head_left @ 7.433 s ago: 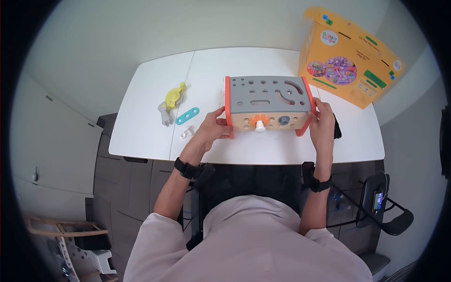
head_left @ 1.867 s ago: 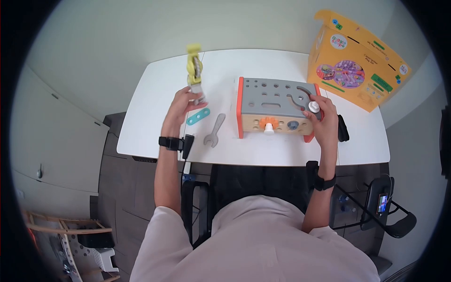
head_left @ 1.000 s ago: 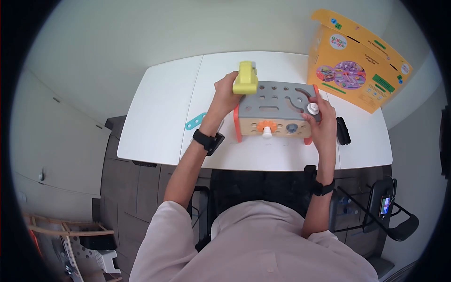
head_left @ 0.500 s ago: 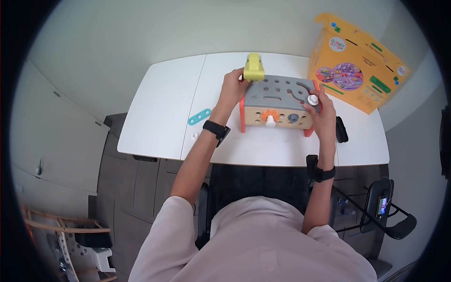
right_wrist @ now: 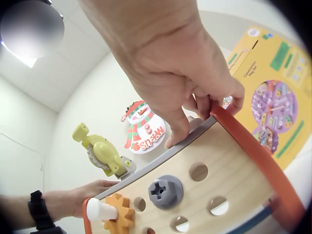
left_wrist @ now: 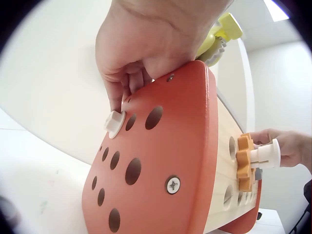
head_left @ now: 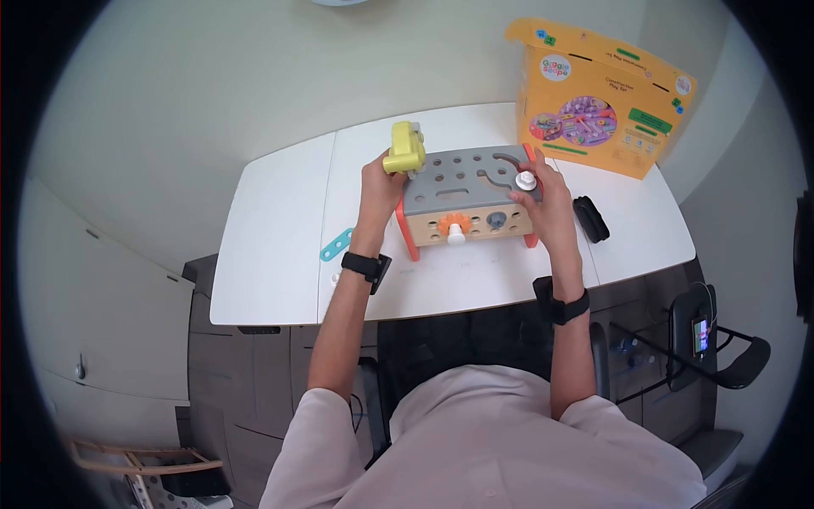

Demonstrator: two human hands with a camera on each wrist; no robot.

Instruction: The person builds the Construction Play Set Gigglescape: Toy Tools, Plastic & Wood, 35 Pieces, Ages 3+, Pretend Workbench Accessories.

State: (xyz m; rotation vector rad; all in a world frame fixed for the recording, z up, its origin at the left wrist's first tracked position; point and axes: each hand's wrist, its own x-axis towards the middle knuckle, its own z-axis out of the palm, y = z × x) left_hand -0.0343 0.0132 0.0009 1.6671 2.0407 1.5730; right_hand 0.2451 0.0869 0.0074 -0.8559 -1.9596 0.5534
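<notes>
The toy workbench (head_left: pixel 454 199) stands on the white table with its grey holed top and red end panels. At its left end my left hand (head_left: pixel 377 199) curls over the red panel (left_wrist: pixel 161 146), one fingertip against a white knob (left_wrist: pixel 115 124) on the outer face. A yellow-green toy (head_left: pixel 405 148) with a grey base (right_wrist: pixel 127 166) rises upright beside that hand, at the grey top's left edge. My right hand (head_left: pixel 549 204) grips the right corner, thumb on the grey top, around a white knob (head_left: pixel 526 181). An orange gear (right_wrist: pixel 118 213) and grey bolt (right_wrist: pixel 165 191) sit on the wooden front.
A teal holed strip (head_left: pixel 337 244) lies left of the workbench, with a small white piece (head_left: pixel 336 278) partly behind my left forearm. The yellow box (head_left: pixel 606 97) stands at the back right. A black case (head_left: pixel 591 219) lies right of my right hand.
My left hand has carried the yellow-green toy from above the table's left part to the workbench's left end. My right hand has stayed at the right corner. The head view has shifted.
</notes>
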